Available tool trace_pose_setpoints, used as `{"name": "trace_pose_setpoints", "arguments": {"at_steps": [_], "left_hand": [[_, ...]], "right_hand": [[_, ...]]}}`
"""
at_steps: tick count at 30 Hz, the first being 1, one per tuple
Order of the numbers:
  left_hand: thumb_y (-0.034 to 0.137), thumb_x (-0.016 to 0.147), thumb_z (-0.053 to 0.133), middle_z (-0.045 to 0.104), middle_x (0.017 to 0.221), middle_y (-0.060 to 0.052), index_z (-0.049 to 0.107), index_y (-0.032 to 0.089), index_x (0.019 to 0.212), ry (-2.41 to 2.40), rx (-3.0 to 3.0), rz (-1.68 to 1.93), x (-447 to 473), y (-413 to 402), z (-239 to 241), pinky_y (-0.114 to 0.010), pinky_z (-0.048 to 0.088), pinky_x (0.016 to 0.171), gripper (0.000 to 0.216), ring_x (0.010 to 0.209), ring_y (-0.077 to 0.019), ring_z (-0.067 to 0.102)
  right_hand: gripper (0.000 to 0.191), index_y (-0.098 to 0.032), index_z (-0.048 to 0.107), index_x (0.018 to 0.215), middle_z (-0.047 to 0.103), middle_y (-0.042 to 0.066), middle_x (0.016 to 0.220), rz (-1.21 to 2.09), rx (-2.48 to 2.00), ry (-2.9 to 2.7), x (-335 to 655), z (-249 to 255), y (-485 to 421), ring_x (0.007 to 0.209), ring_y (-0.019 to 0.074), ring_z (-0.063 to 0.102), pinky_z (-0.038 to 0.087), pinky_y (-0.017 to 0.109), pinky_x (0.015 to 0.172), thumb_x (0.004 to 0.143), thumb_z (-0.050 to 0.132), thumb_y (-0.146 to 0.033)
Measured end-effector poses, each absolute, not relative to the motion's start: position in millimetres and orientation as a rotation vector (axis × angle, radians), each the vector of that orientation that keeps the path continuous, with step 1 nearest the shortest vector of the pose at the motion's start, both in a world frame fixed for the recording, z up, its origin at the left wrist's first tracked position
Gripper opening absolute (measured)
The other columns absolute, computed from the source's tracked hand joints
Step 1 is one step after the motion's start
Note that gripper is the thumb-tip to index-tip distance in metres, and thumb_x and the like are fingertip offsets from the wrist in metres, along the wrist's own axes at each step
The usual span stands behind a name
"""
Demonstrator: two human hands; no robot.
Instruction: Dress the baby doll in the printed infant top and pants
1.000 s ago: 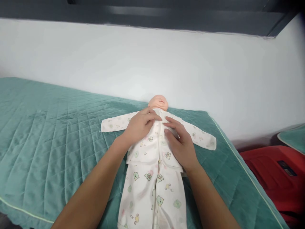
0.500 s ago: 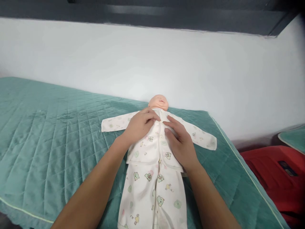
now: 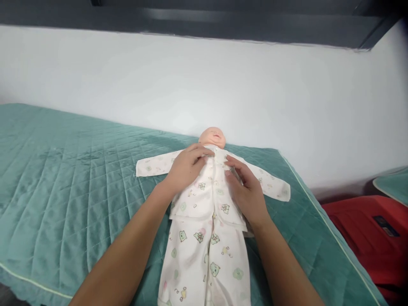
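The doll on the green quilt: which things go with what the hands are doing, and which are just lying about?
With the job:
white printed top
left hand and right hand, at its front
doll
matching bottoms, probably

Just around:
green quilt, underneath
red thing, off to the right

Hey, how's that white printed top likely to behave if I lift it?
The top looks thin, so it's probably light. Its hem curves loosely, suggesting floppy cloth. The sleeves lie flat, so they'd likely dangle.
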State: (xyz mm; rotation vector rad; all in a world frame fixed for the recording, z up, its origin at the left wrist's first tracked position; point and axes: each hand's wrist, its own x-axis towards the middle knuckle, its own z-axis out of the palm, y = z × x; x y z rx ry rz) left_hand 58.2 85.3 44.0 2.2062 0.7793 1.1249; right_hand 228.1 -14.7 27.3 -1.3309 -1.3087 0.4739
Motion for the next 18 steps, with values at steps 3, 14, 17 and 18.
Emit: {"name": "trace_pose_setpoints", "arguments": {"at_steps": [3,14,17,18], "left_hand": [[0.022,0.096,0.047,0.065,0.121,-0.004,0.066,0.024,0.115,0.764,2.233,1.216,62,86,42,-0.036,0.045,0.104,0.027,0.116,-0.0193,0.058],[0.041,0.096,0.049,0.057,0.142,-0.003,0.055,0.027,0.135,0.790,2.254,1.021,73,87,38,-0.039,0.037,0.114,0.041,0.133,-0.0217,0.048],[0.040,0.095,0.051,0.057,0.140,-0.002,0.055,0.028,0.135,0.815,2.208,1.019,72,87,37,-0.039,0.040,0.111,0.042,0.132,-0.0223,0.048],[0.040,0.095,0.051,0.058,0.140,-0.002,0.055,0.028,0.134,0.818,2.192,1.019,73,87,36,-0.039,0.040,0.111,0.041,0.132,-0.0224,0.047]], "right_hand": [[0.027,-0.029,0.064,0.117,0.056,0.004,0.142,0.457,-1.367,-1.317,229,25,-13,0.134,0.0246,0.049,0.040,0.048,0.114,0.091,0.060,-0.035],[0.048,-0.031,0.049,0.142,0.036,0.001,0.158,0.369,-1.462,-1.600,233,22,-8,0.146,0.0226,0.032,0.026,0.047,0.122,0.097,0.050,-0.046],[0.051,-0.030,0.047,0.144,0.039,0.002,0.156,0.375,-1.514,-1.625,234,26,2,0.145,0.0239,0.034,0.026,0.047,0.122,0.097,0.047,-0.049],[0.051,-0.030,0.048,0.143,0.040,0.003,0.155,0.375,-1.539,-1.632,235,28,7,0.145,0.0244,0.034,0.026,0.048,0.122,0.097,0.046,-0.050]]}}
